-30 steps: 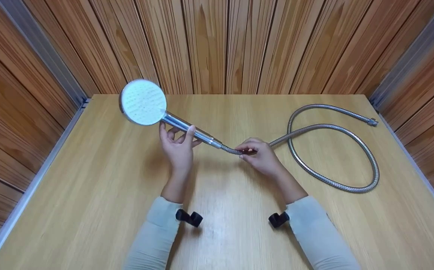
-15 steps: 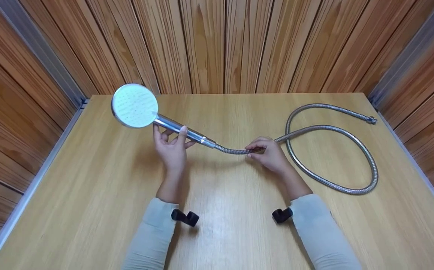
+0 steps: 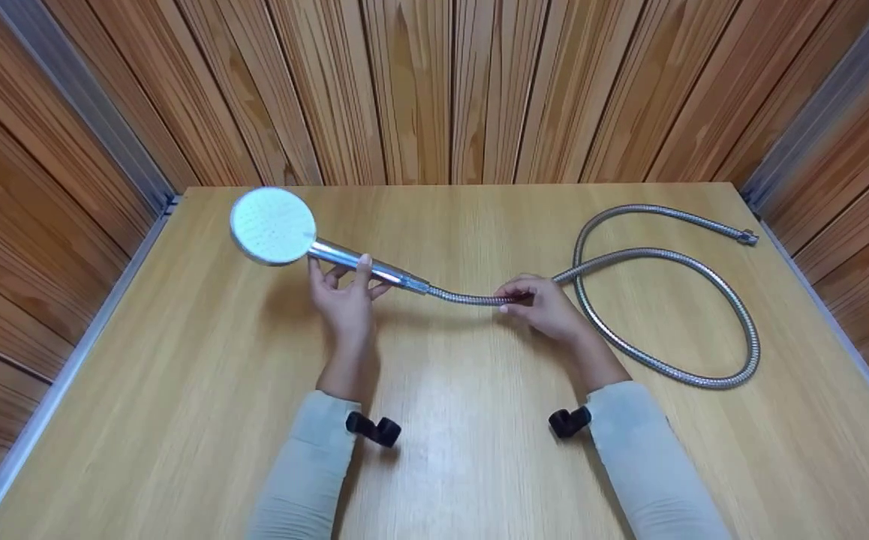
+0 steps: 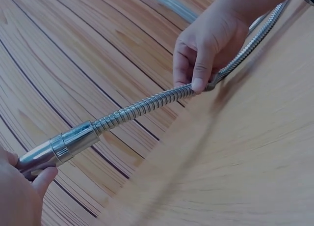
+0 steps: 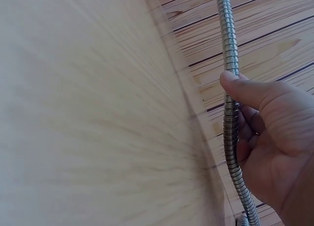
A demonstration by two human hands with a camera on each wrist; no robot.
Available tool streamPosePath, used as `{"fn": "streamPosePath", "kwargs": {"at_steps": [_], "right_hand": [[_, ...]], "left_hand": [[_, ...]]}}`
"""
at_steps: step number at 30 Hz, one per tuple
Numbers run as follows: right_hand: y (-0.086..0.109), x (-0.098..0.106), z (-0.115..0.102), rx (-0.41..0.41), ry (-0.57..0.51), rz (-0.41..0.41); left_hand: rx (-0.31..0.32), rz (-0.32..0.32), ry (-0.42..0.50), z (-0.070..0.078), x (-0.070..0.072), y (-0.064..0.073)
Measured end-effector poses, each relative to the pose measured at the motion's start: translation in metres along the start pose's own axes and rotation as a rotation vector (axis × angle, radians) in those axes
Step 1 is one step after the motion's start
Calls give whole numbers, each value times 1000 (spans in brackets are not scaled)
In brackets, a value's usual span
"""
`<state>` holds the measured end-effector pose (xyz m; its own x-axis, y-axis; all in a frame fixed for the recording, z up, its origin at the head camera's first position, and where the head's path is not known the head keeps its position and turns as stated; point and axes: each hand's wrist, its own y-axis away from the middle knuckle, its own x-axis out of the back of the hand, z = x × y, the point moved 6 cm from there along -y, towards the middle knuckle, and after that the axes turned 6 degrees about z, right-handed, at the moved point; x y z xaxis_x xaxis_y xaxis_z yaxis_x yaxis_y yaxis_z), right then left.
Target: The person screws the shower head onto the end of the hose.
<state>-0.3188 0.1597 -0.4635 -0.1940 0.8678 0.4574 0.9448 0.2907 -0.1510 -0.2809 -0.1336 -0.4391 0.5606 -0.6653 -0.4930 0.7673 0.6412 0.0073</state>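
A chrome shower head [image 3: 273, 226] with a round white face is held up by my left hand [image 3: 346, 309], its thumb and fingers around the handle [image 4: 60, 148]. The face points up toward the head camera. A ribbed metal shower hose [image 3: 467, 298] runs from the handle's end to the right. My right hand [image 3: 547, 307] pinches that hose between thumb and fingers, a short way from the handle. In the right wrist view the thumb presses along the hose [image 5: 230, 44], with the other fingers partly hidden behind it.
The rest of the hose loops over the right side of the wooden table [image 3: 449, 465], crossing itself once. Its end nut [image 3: 747, 238] lies near the back right corner. Wood-plank walls [image 3: 419, 90] with metal corner posts enclose the table.
The shower head has shifted left and tipped lower toward the table. My right hand has slid right along the hose, so more hose shows between the two hands.
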Motion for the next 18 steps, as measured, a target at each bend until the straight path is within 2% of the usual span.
{"fn": "streamPosePath", "kwargs": {"at_steps": [5,14,18], "right_hand": [[-1,-2,7,-29,-32,-40],[1,-6,14,-27,-24,-47],[6,-4,3,-39,-29,-66]], "left_hand": [[104,51,-62,-16,8,-3],[174,71,-126,-36,18,-6],[229,72,-180,-44,22,-5]]}}
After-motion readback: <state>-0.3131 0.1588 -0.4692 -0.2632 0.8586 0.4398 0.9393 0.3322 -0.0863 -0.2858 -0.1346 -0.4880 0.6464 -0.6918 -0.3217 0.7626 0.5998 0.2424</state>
